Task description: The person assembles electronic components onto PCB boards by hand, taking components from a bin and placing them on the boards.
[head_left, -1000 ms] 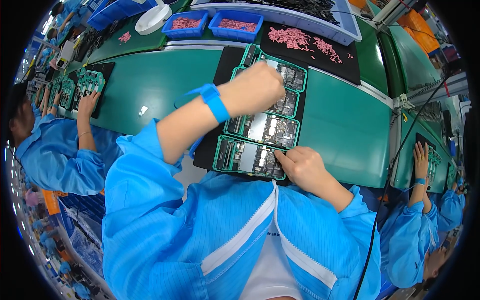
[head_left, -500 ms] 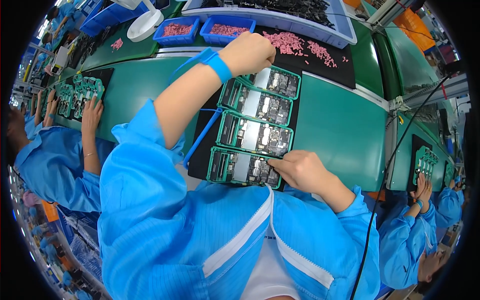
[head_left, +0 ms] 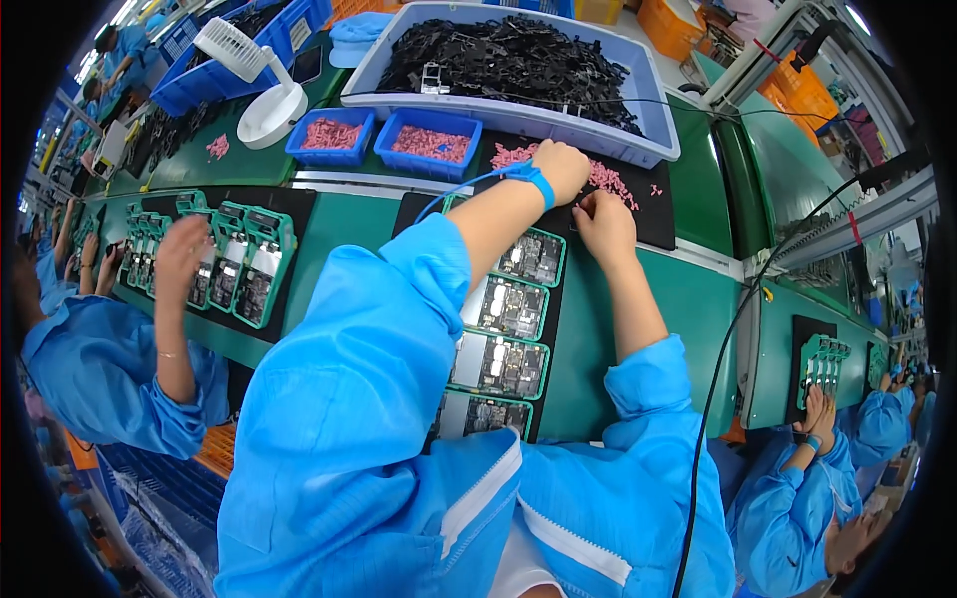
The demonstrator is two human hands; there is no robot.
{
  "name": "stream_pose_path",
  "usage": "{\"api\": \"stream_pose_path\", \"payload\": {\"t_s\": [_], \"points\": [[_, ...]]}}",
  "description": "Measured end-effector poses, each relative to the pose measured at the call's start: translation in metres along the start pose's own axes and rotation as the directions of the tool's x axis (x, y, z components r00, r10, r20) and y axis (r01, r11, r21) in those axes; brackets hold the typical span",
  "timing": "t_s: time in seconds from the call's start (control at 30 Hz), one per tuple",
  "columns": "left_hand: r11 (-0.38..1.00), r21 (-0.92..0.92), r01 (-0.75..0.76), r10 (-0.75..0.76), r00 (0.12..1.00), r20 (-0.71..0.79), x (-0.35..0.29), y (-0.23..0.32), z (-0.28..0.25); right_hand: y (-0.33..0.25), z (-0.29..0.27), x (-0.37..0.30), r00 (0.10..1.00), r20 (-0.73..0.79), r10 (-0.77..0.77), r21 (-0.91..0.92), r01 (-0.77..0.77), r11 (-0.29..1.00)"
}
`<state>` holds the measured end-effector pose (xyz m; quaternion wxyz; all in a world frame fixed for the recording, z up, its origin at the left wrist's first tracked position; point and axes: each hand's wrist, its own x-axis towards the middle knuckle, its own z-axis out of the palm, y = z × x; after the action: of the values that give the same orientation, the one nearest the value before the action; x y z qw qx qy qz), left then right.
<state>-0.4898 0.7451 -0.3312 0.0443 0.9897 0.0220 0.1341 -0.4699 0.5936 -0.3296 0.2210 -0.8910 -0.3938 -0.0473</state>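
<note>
My left hand point(head_left: 561, 171), with a blue strap round its wrist, is over a pile of small pink pieces point(head_left: 610, 182) on a black mat point(head_left: 653, 221). Its fingers are curled and their tips hidden, so I cannot make out what they grip. Just to its right, my right hand point(head_left: 606, 227) is at the mat's front edge, thumb and fingers pinched together; anything between them is too small to name. Nearer to me, several circuit boards in green frames point(head_left: 511, 307) lie in a column, partly covered by my left arm and sleeve.
Two blue bins point(head_left: 429, 145) of pink pieces stand left of the pile. Behind is a large pale tub point(head_left: 658, 140) full of black parts. A white fan point(head_left: 269, 115) stands farther left. A black cable point(head_left: 723, 389) crosses the right side. Co-workers sit on both sides.
My right hand has left the nearest board and moved forward to the mat with pink pieces. My left hand has shifted right over the pile. More of the large tub now shows.
</note>
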Motion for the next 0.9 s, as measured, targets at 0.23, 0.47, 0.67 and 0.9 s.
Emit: {"api": "stream_pose_path", "payload": {"t_s": [0.23,0.47,0.67,0.9], "points": [[0.995,-0.024,0.092,-0.082,0.959,0.272,0.014,0.013,-0.016,-0.001,-0.004,-0.008,0.997,-0.042,-0.069,0.005,0.069,0.998],[0.996,0.053,-0.066,0.053,0.973,0.226,-0.005,0.005,-0.013,-0.03,-0.035,-0.082,0.988,0.114,-0.103,0.208,0.077,0.975],[0.955,-0.215,-0.206,0.25,0.946,0.208,-0.049,0.007,-0.054,-0.029,-0.035,-0.131,0.981,0.095,-0.168,0.231,0.143,0.962],[0.949,-0.178,-0.26,0.299,0.922,0.247,-0.112,0.02,-0.075,-0.025,-0.028,-0.135,0.963,0.073,-0.26,0.151,0.247,0.957]]}}
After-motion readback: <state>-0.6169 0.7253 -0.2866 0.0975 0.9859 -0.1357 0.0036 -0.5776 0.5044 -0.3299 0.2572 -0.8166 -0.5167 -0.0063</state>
